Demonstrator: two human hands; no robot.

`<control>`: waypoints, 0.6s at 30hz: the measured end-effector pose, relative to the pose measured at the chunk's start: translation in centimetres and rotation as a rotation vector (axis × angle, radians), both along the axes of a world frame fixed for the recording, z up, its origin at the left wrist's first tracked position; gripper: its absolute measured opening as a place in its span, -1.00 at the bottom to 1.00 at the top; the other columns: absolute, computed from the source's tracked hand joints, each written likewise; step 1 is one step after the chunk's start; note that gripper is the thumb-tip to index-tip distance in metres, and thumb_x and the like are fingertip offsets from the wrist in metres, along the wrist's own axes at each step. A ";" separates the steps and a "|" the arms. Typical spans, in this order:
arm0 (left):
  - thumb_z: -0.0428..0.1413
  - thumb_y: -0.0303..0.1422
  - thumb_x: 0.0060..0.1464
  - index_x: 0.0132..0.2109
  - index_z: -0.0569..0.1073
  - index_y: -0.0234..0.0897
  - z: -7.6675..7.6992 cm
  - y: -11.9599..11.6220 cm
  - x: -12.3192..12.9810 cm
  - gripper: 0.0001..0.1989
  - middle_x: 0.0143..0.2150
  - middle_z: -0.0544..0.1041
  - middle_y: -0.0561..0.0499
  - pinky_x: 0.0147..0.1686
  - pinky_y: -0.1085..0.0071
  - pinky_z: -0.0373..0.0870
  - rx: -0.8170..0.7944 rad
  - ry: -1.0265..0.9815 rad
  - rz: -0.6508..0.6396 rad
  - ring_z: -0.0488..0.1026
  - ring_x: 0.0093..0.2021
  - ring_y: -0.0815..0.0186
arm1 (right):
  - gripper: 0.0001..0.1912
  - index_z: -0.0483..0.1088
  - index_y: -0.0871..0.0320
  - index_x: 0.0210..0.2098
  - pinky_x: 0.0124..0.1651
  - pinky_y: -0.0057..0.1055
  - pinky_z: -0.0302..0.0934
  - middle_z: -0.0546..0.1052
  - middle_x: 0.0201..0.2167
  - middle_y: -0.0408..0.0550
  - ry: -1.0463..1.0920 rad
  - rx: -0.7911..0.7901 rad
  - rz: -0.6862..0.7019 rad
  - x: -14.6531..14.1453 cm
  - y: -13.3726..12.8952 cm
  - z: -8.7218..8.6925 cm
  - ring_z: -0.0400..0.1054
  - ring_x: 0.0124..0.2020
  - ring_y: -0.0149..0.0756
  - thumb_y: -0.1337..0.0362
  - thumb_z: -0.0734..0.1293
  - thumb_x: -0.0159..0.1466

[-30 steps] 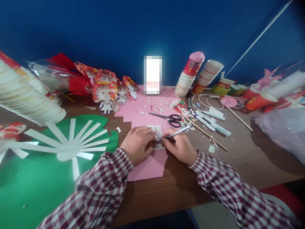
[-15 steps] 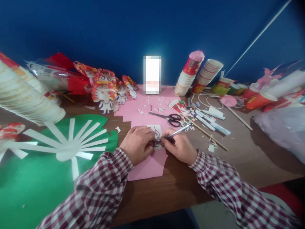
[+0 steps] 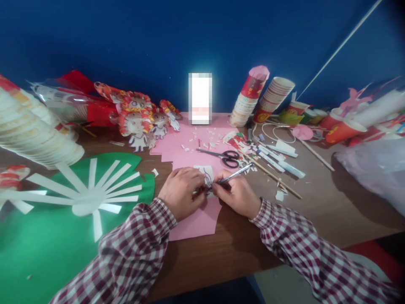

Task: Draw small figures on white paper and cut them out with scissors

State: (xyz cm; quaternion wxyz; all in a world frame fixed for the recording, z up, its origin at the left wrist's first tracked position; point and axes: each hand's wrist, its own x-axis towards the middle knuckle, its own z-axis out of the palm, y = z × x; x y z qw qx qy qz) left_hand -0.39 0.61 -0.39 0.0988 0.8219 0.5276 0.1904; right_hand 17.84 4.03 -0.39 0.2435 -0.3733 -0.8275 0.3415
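My right hand (image 3: pixel 238 195) grips a silver pen (image 3: pixel 238 172), its tip end low over a small piece of white paper (image 3: pixel 206 172) with dark drawn lines. My left hand (image 3: pixel 183 192) has its fingers curled over the near left part of that paper and holds it; the fingertips partly hide it. Under both lies a pink paper sheet (image 3: pixel 198 221) on the brown table. Just beyond my right hand are black-handled scissors (image 3: pixel 230 159), blades pointing left.
White paper strips fan out over a green sheet (image 3: pixel 147 185) on the left. Paper cutout figures (image 3: pixel 137 141) stand behind it. Stacked paper cups (image 3: pixel 41 135) lean at far left; more cup stacks (image 3: pixel 274 99) stand at the back. Markers (image 3: pixel 271 159), a wooden stick (image 3: pixel 284 183) and scraps lie right.
The view has shifted slightly, so the surroundings sit a little further left. Both hands keep nearly the same pose, with the pen still over the paper.
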 end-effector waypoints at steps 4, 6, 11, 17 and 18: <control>0.04 -0.37 -0.06 -0.21 0.39 -0.19 -0.1 0.0 -0.1 -0.79 -0.10 0.48 0.01 0.02 0.17 0.20 0.000 0.004 -0.004 0.33 -0.02 0.18 | -0.90 0.29 0.17 -0.39 -0.47 -0.51 0.05 0.32 -0.58 -0.21 0.000 0.006 0.006 0.0 0.0 0.0 0.21 -0.56 -0.43 0.31 0.19 0.25; 0.03 -0.37 -0.07 -0.20 0.40 -0.19 -0.2 0.0 -0.1 -0.79 -0.11 0.48 0.01 0.02 0.18 0.20 0.003 0.001 -0.003 0.33 -0.02 0.18 | -0.90 0.29 0.17 -0.38 -0.47 -0.51 0.05 0.33 -0.58 -0.20 -0.001 0.014 0.007 0.1 0.0 0.0 0.20 -0.55 -0.43 0.31 0.19 0.25; 0.03 -0.37 -0.07 -0.18 0.40 -0.19 -0.4 0.1 -0.1 -0.76 -0.11 0.48 0.01 0.01 0.17 0.20 0.008 0.002 0.001 0.33 -0.03 0.18 | -0.90 0.29 0.18 -0.38 -0.49 -0.52 0.04 0.32 -0.59 -0.21 0.004 0.020 0.012 0.1 0.1 -0.1 0.19 -0.57 -0.44 0.30 0.20 0.25; 0.03 -0.38 -0.09 -0.20 0.40 -0.18 -0.3 0.2 0.0 -0.77 -0.11 0.48 0.03 0.02 0.17 0.20 0.001 0.008 0.004 0.33 -0.02 0.18 | -0.91 0.29 0.18 -0.36 -0.48 -0.51 0.04 0.36 -0.56 -0.18 -0.001 0.011 -0.009 0.1 0.1 0.0 0.22 -0.55 -0.43 0.31 0.19 0.25; 0.03 -0.38 -0.09 -0.20 0.40 -0.18 -0.3 0.2 0.0 -0.78 -0.12 0.48 0.03 0.02 0.18 0.20 -0.001 0.009 0.004 0.33 -0.03 0.19 | -0.90 0.29 0.18 -0.36 -0.49 -0.51 0.04 0.36 -0.56 -0.18 0.000 0.003 -0.013 0.1 0.1 0.0 0.21 -0.56 -0.43 0.30 0.19 0.25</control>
